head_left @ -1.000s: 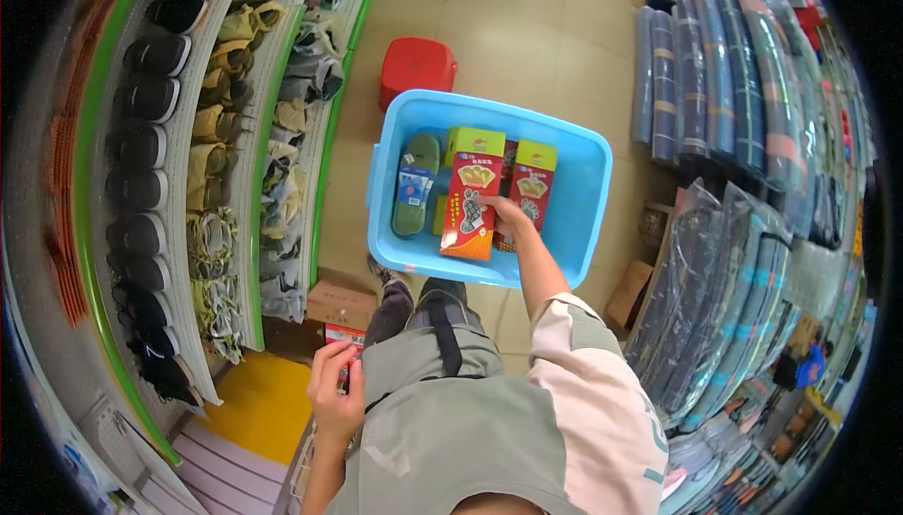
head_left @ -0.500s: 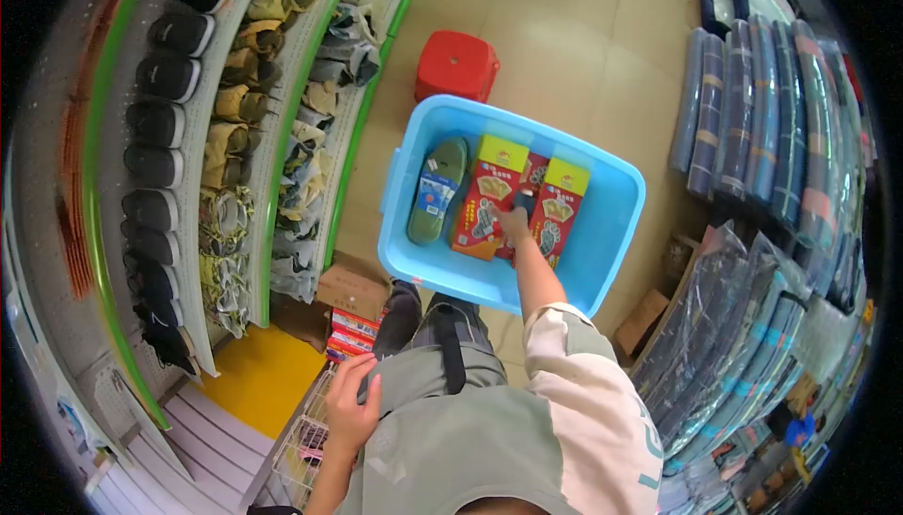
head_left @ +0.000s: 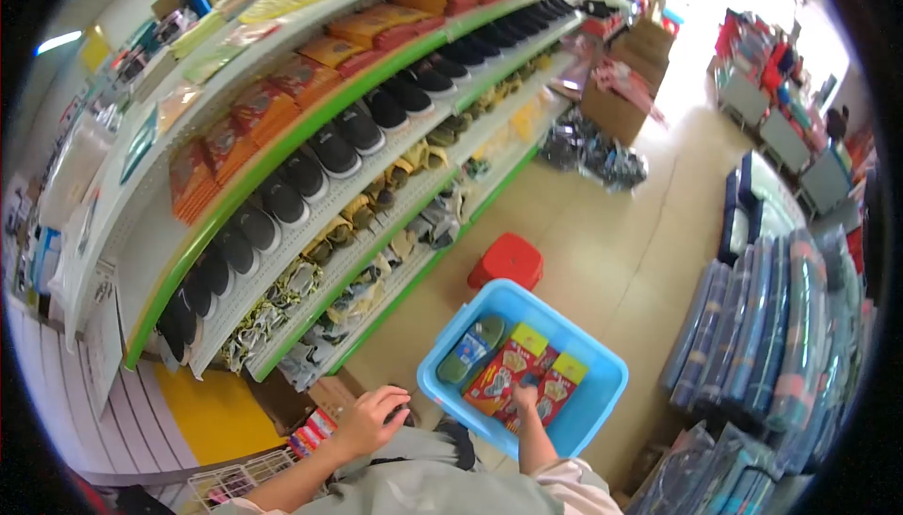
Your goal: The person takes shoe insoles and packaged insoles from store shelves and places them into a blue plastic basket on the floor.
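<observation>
1. Reaching into the blue tub [head_left: 594, 404], the person's right hand [head_left: 525, 400] is at the red-and-yellow boxes [head_left: 515, 363], a small dark item [head_left: 530, 380] by its fingertips; whether the grip is closed on anything cannot be told
2. The boxes lie side by side in the tub, beside green footwear [head_left: 472, 352] with a blue label
3. The left hand [head_left: 370, 421] is open outside the tub, fingers loosely bent
4. A red stool [head_left: 509, 259] stands just beyond the tub
</observation>
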`<state>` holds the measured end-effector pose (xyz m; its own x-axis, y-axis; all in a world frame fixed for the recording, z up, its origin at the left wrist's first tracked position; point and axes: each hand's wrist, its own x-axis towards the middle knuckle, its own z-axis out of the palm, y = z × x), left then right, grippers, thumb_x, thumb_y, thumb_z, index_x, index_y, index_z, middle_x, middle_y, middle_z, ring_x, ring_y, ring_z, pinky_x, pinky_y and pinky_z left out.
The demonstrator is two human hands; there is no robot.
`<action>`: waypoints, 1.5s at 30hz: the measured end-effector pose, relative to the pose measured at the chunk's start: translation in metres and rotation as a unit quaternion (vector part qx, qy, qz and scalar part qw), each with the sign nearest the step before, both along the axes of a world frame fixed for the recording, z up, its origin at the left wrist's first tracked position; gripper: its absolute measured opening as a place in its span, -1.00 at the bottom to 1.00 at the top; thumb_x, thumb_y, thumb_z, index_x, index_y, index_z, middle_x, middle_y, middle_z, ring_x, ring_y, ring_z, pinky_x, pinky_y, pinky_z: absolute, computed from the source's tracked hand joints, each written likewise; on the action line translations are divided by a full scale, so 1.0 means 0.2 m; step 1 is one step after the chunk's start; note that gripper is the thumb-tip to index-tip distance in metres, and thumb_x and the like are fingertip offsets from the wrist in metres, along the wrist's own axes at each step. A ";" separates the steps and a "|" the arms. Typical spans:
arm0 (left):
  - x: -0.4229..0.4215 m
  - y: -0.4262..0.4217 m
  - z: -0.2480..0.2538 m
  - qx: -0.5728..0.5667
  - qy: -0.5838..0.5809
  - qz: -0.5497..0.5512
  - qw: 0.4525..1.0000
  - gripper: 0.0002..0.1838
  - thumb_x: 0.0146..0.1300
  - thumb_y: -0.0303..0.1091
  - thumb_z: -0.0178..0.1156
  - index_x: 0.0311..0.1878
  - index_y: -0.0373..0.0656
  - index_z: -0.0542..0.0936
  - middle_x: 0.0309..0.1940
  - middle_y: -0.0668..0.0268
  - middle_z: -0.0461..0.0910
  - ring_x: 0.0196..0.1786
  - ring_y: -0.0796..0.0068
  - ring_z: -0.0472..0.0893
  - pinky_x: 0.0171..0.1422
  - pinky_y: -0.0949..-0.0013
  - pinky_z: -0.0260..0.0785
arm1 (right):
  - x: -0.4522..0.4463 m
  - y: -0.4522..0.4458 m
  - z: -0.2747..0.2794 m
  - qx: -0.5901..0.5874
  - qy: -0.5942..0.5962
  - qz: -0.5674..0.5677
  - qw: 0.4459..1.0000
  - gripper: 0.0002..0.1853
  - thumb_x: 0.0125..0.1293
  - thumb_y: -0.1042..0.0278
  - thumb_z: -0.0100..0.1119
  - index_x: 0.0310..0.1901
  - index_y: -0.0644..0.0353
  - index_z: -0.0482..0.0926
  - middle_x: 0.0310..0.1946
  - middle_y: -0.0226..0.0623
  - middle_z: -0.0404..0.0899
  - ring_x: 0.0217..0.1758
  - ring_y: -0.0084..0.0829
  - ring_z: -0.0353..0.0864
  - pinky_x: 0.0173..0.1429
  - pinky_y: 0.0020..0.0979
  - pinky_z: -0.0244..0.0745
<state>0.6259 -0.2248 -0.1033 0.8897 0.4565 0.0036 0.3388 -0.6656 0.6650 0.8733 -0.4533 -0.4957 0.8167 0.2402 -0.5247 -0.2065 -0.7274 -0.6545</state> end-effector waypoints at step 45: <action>-1.35 1.15 0.15 -0.011 -0.222 0.193 0.956 -0.77 0.25 -0.53 0.28 -0.03 -0.29 0.62 0.01 0.08 0.63 0.03 0.05 0.64 0.14 0.22 0.49 | -1.04 1.93 1.59 0.457 0.013 0.002 0.890 -0.76 0.47 0.37 0.16 0.05 0.31 0.56 -0.11 -0.20 0.71 -0.15 -0.42 0.71 -0.08 -0.39 0.62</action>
